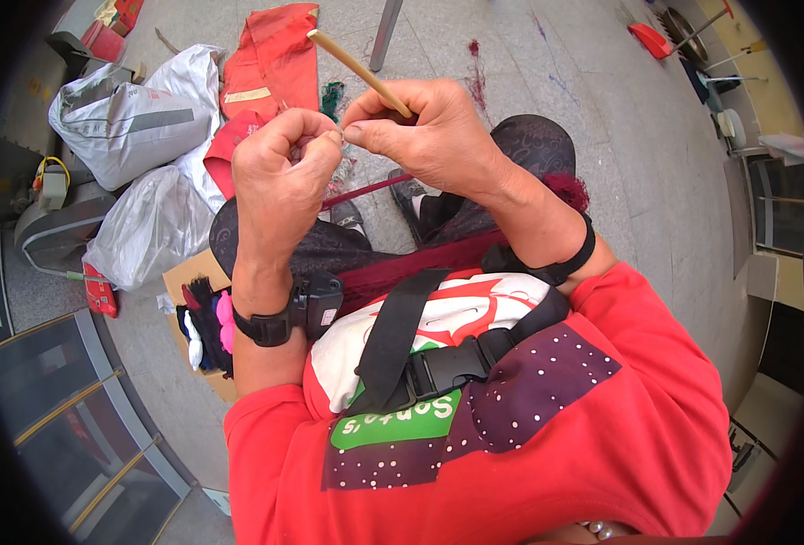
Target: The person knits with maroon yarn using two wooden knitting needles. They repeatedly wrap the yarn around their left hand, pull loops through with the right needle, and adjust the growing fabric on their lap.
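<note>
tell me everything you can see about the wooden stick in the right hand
The wooden stick is thin, pale tan and straight, like bamboo or light wood. It slants up and to the left from the right hand, whose closed fingers grip its lower end, hiding that part. Its free tip points toward the red cloth on the floor.

Grey tiled floor (602, 136) (daylit, stained with dye), a metal pole (386, 34), glass panels (66, 409) at left.
</note>
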`<state>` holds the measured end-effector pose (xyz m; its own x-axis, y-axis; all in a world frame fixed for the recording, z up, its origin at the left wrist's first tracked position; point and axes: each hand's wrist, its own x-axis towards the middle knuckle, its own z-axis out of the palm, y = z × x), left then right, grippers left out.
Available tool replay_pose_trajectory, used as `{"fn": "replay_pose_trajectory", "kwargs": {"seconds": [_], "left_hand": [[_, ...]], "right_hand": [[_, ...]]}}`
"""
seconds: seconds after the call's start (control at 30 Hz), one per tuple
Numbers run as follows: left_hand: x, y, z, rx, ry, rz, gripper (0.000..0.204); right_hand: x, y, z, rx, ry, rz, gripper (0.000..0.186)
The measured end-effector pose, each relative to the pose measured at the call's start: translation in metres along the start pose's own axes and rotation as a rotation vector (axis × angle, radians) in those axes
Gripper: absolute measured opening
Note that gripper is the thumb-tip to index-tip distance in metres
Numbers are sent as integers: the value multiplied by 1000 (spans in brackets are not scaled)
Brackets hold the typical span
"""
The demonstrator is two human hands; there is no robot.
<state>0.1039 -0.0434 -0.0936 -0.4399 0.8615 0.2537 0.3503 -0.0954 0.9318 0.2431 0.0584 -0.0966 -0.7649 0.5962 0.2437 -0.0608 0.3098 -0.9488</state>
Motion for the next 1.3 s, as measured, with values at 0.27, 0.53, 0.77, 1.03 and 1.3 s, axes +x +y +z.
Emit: {"fn": "replay_pose_trajectory", "kwargs": {"seconds": [0.27,0.53,0.77,1.03,1.3], "left_hand": [[-2,3,5,33,-17,31,4],[-2,8,-2,32,32,32,4],[-4,12,0,-71,15,19,3],[2,-1,-9,-36,111,32,4],[0,1,-21,-668,-127,-248,50]], "right_hand": [[-4,-4,0,66,14,80,12],[-3,-7,-9,185,-1,120,9],[-3,-10,-7,296,11,164,9],[-4,-14,-10,307,100,186,9],[-2,-17,-11,563,111,296,13]]}}
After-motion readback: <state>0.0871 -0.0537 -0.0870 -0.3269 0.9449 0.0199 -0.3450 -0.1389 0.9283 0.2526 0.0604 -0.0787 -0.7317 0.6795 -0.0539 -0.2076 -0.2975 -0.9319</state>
